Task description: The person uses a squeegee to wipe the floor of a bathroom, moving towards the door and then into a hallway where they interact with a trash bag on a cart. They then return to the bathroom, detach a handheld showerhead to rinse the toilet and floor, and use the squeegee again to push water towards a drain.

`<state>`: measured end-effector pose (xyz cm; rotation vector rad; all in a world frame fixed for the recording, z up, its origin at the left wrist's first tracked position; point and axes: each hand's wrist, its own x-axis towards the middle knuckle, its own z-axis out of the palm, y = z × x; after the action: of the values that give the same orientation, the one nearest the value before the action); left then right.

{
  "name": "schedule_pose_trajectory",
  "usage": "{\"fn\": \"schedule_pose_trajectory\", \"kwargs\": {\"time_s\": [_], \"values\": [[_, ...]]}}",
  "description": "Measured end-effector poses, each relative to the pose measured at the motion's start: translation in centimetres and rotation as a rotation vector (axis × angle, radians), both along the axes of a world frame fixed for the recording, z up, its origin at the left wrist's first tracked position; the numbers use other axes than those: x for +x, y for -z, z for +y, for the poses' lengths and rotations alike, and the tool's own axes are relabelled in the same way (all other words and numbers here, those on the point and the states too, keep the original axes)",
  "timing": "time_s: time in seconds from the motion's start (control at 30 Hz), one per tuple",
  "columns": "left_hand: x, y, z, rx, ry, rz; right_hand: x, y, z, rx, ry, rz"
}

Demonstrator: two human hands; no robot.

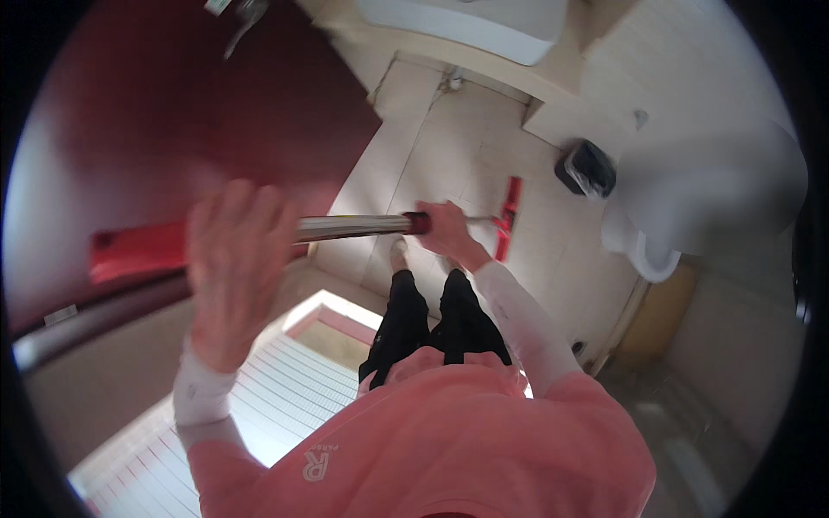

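My left hand (236, 265), blurred, is wrapped around the red grip (146, 251) at the upper end of a long-handled floor mop or squeegee. Lower on its metal pole (353, 226), my right hand (447, 230) holds it just past a dark red collar (416, 223). The pole slants away from me to a narrow red head (507, 219) at the pale tiled floor (544, 233), ahead and to the right of my feet. Whether the head presses on the tiles cannot be made out.
A dark red door (259, 123) with a lever handle (245, 26) fills the left. Ahead is a counter (479, 61) with a white basin (466, 22). A lined black waste bin (586, 169) and a white urinal (654, 256) stand right. A floor drain (578, 348) lies near the wall.
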<state>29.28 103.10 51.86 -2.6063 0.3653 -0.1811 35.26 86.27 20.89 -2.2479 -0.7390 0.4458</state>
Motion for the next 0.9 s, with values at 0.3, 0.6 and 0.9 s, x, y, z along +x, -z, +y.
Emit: {"fn": "schedule_pose_trajectory", "kwargs": {"time_s": [0.3, 0.6, 0.9], "values": [[4.7, -4.0, -3.1, 0.704, 0.413, -0.039, 5.3, -2.1, 12.3, 0.474, 0.117, 0.038], [5.2, 8.7, -16.6, 0.748, 1.474, -0.088, 0.2, 13.1, 1.3, 1.011, 0.317, 0.453], [1.7, 5.2, -34.2, 0.489, 1.637, -0.489, -10.2, 3.2, -20.8, 0.629, 0.907, 0.379]]}}
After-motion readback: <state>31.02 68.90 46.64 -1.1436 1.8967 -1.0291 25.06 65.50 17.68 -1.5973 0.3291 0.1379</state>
